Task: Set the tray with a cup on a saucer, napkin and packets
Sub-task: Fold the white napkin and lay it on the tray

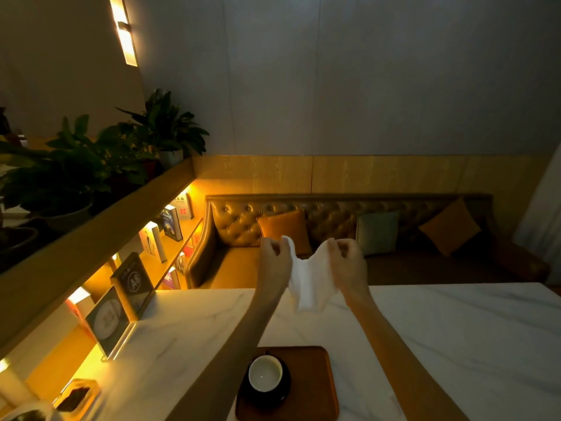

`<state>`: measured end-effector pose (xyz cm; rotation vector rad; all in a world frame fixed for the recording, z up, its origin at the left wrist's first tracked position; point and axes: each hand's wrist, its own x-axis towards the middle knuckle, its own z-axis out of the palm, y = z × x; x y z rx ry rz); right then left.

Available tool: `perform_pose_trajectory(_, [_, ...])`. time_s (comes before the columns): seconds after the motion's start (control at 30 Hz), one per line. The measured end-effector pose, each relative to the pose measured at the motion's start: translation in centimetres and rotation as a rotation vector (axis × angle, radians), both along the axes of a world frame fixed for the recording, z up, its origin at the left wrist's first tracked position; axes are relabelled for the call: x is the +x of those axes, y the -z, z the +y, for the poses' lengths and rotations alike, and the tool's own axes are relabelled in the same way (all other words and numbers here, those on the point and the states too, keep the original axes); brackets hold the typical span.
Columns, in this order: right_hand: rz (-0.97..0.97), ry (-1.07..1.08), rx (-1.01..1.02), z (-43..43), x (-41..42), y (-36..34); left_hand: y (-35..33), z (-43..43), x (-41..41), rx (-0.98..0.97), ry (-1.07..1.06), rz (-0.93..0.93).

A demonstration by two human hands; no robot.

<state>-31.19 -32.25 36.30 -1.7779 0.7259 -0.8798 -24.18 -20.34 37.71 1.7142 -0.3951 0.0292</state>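
A brown wooden tray (pixel 318 387) lies on the white marble table (pixel 455 335) near the front edge. On its left half stands a dark cup with a pale inside (pixel 265 373) on a dark saucer (pixel 285 393). Both arms reach out above the table's far side. My left hand (pixel 273 259) and my right hand (pixel 347 261) each pinch an upper corner of a white napkin (pixel 308 281), which hangs crumpled between them in the air. No packets are visible.
Acrylic sign stands (pixel 118 302) sit at the table's left edge, with a small clear box (pixel 77 396) nearer me. A lit bookshelf and potted plants (pixel 91 159) line the left. A tufted leather sofa with cushions (pixel 376 235) runs behind the table.
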Motion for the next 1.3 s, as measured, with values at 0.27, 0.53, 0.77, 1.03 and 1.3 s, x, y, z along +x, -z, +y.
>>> perform_pose_trajectory(0.27, [-0.179, -0.003, -0.029, 5.7, -1.1, 2.1, 3.0, 0.3, -4.5, -0.038, 0.078, -0.098])
perform_pose_trajectory(0.53, [-0.214, 0.012, -0.031, 6.7, -1.7, 2.5, 3.5, 1.4, -4.8, -0.072, 0.031, -0.141])
perform_pose_trajectory(0.77, [-0.217, -0.059, 0.052, 7.6, -1.7, 3.2, 3.9, 2.2, -4.6, -0.05, 0.029, -0.138])
perform_pose_trajectory(1.03, [-0.232, -0.221, 0.054, 7.4, -1.6, 3.2, 3.8, 3.1, -3.7, -0.037, 0.023, -0.11])
perform_pose_trajectory(1.3, [-0.166, -0.474, 0.123, 6.3, -2.2, 2.6, 3.1, 5.0, -2.5, -0.199, 0.23, 0.154])
